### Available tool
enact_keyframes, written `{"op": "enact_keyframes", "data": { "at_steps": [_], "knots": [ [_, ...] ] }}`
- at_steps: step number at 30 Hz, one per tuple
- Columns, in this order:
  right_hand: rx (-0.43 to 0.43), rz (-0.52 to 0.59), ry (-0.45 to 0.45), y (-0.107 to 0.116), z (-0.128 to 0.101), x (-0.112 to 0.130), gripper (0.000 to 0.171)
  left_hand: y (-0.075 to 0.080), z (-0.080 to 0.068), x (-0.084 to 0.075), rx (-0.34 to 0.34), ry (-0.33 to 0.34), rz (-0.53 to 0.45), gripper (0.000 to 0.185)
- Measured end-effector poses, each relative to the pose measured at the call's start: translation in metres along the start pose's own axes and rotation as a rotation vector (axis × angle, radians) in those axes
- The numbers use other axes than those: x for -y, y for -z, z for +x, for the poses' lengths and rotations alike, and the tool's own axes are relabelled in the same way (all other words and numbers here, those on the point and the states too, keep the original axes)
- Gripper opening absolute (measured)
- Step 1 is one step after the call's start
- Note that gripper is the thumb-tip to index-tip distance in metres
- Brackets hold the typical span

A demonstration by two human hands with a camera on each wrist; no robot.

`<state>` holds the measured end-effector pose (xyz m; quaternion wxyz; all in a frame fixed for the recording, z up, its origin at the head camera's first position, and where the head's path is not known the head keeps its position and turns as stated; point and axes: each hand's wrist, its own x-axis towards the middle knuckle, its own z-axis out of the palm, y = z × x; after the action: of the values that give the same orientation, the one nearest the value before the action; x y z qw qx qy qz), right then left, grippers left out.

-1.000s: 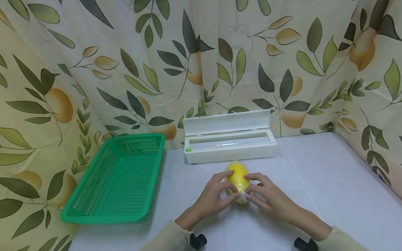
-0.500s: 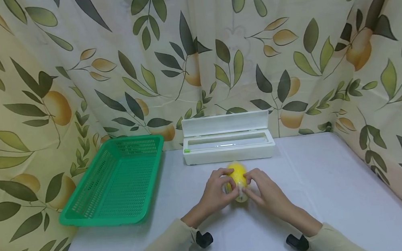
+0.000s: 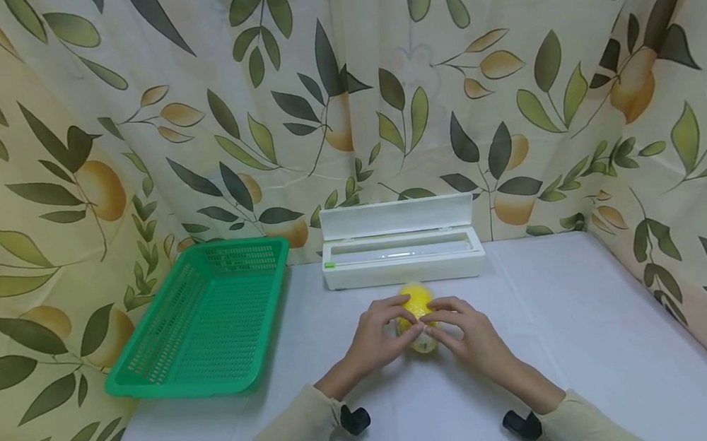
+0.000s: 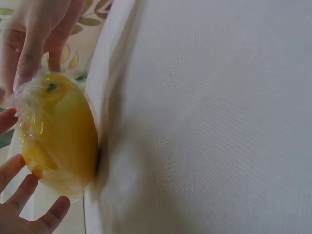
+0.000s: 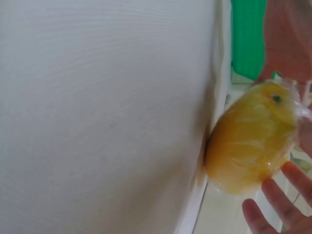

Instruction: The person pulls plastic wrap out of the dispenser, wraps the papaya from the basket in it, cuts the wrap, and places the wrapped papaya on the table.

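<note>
An oval yellow fruit that looks like a mango (image 3: 417, 298), wrapped in clear cling film (image 4: 31, 105), lies on the white tablecloth between both hands. Around its left side, my left hand (image 3: 374, 336) has index finger and thumb pinched at the gathered film on top. From the opposite side my right hand (image 3: 478, 338) pinches the film at the same spot, its fingertips nearly meeting the left ones. In the wrist views, the remaining fingers are spread along the mango (image 5: 248, 139), and a small green stem spot shows through the wrap. The fingertips partly hide the gathered film.
A white film dispenser (image 3: 404, 271) with raised lid and a small green slider stands just beyond the mango. At the left lies a green perforated basket (image 3: 181, 389). A leaf-patterned curtain (image 3: 393, 103) encloses the table's back and sides.
The fingers of both hands have shifted on the film, and the fingertips have drawn together over the mango's top. The mango, basket and dispenser keep their places.
</note>
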<state>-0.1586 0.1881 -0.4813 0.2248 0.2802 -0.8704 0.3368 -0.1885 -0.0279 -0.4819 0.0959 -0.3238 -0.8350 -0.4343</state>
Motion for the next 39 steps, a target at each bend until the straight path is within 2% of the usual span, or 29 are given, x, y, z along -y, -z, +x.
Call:
{"op": "enact_keyframes", "data": {
  "at_steps": [6,11,16,20,26,29,39],
  "knots": [
    [0.051,0.033,-0.023,0.002,0.002,-0.005,0.028,-0.001,0.002,0.009,-0.002,0.037,-0.017,0.016],
    [0.086,0.124,-0.074,0.002,0.003,-0.012,0.023,-0.002,0.005,0.014,0.006,0.058,-0.084,0.014],
    [0.154,0.228,-0.166,0.002,0.003,-0.018,0.020,-0.003,0.008,0.016,0.030,0.064,-0.157,0.014],
    [0.182,0.254,-0.210,0.003,0.005,-0.020,0.019,-0.004,0.011,0.018,0.036,0.085,-0.232,0.013],
    [0.175,0.249,-0.255,0.004,0.009,-0.020,0.017,-0.006,0.016,0.020,0.027,0.136,-0.253,0.013],
    [0.162,0.246,-0.244,0.004,0.008,-0.020,0.019,-0.007,0.016,0.020,0.031,0.152,-0.268,0.013],
    [0.152,0.202,-0.208,0.004,0.010,-0.019,0.026,-0.008,0.017,0.023,0.053,0.135,-0.284,0.010]
  ]
}}
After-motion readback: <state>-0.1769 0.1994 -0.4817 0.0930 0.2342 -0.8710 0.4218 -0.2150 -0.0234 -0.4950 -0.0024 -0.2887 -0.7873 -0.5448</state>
